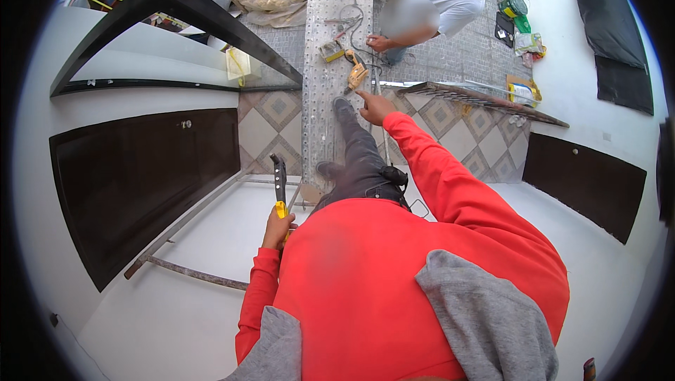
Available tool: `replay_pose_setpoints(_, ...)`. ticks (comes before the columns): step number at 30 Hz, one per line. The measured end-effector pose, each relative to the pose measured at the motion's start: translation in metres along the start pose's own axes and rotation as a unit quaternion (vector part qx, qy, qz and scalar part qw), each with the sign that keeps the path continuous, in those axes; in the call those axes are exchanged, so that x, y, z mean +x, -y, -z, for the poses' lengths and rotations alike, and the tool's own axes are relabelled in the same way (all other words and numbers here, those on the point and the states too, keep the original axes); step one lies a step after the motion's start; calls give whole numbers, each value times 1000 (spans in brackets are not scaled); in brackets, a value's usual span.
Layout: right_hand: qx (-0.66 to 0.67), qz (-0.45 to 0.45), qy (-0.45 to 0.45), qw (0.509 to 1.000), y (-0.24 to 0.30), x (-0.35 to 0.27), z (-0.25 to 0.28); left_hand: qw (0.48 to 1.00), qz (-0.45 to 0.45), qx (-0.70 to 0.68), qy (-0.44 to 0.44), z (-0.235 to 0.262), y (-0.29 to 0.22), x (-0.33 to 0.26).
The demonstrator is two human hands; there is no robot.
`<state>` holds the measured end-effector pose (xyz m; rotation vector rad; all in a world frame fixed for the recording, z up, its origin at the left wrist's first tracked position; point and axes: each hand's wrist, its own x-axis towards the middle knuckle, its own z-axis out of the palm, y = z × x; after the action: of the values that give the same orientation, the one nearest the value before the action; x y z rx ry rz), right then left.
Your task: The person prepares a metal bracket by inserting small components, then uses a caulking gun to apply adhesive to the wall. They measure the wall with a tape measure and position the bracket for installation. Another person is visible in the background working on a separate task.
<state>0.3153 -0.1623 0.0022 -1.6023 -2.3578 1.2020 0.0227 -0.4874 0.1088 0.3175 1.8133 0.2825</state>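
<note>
Clearly, left hand: fingers curled round the yellow grip of a black-headed tool, which stands out ahead of the fist, left of the red-sleeved body.
Right hand: index finger stretched out, thumb held apart from it, nothing gripped; the fingertip is just beside an orange power tool, and whether they touch cannot be told.
Black-headed tool: narrow and flat-looking, with a row of pale spots down its dark part.
Plank: long grey metal, dotted with holes and whitish smears; the power tool, a dark cable and a small yellow-and-grey box lie on it.
Co-worker's hand: by the plank's right edge, beyond the power tool.
Tiled floor: diamond patterned, on both sides of the plank.
Edges and room: the plank's straight sides flank the legs; a worn metal frame reaches out left, with some space between its lower bar and the left hand.
</note>
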Motion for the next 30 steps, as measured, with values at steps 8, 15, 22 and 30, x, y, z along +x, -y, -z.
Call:
replay_pose_setpoints(8,-10,-23,102,995,-16,1,-63,995,-35,95,27,-10,63,18)
replay_pose_setpoints(15,-10,-4,192,981,-58,-33,-101,988,-21,143,48,-24,81,24)
replay_pose_setpoints(22,17,-48,223,974,-104,-59,-112,992,-47,114,17,-31,88,26)
replay_pose_setpoints(30,127,-154,260,945,-107,-68,-99,997,3,69,29,-27,70,22)
